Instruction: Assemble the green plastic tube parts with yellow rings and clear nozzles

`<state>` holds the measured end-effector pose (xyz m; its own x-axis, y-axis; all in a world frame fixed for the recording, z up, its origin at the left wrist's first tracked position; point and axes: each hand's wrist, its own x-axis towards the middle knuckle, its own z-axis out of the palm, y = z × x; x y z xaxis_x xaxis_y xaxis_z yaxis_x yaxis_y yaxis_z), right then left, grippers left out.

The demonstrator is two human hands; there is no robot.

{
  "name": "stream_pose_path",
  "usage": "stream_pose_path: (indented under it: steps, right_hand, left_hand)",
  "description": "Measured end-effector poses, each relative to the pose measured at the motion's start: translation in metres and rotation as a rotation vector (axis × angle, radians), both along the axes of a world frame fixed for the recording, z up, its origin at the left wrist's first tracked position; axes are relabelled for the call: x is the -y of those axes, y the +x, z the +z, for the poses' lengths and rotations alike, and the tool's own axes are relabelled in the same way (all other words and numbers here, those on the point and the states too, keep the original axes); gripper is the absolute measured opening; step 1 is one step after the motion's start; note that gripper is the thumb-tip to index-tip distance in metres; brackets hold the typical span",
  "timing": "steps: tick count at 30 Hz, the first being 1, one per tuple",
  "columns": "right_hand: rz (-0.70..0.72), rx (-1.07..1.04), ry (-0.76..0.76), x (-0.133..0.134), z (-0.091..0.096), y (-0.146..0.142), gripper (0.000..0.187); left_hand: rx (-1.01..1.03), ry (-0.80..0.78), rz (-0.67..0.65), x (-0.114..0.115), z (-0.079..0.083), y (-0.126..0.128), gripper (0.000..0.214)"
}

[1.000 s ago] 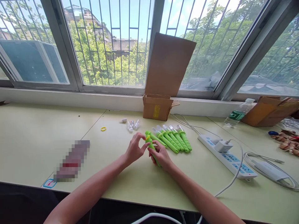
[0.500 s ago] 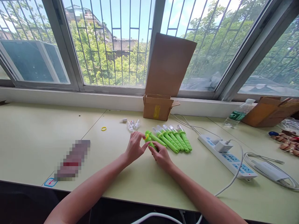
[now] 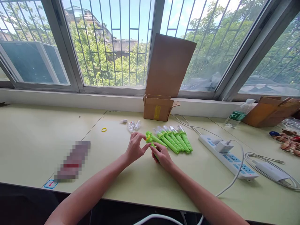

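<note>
My right hand point(image 3: 161, 155) is wrapped round a green plastic handle point(image 3: 151, 143) just above the pale green table point(image 3: 35, 140). My left hand point(image 3: 135, 146) pinches the handle's top end, where a small yellow ring shows. Just to the right lies a row of several finished green handles with clear tips point(image 3: 173, 139). A few small clear tips point(image 3: 132, 125) and a loose yellow ring point(image 3: 103, 129) lie farther back on the table.
An open cardboard box point(image 3: 157, 107) stands against the window sill. A white power strip point(image 3: 228, 156) with a plug and cables lies to the right, beside a water bottle point(image 3: 239, 114) and another box point(image 3: 269, 111). A blurred flat object point(image 3: 72, 161) lies at the left front.
Both hands have shifted only slightly while working the top end of the green handle; the handle now sits a little lower in my right hand.
</note>
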<state>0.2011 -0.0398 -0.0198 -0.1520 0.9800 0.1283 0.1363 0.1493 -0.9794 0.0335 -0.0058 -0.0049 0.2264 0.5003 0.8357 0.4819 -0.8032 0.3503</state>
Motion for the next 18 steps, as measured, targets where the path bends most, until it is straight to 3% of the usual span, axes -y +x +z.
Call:
stream_pose_path:
  steps: [18]
  right_hand:
    - [0.064,0.048,0.004,-0.0023,0.0012,0.0034,0.036]
  left_hand:
    - [0.021,-0.008,-0.023,-0.0016,-0.0030,0.0002,0.018]
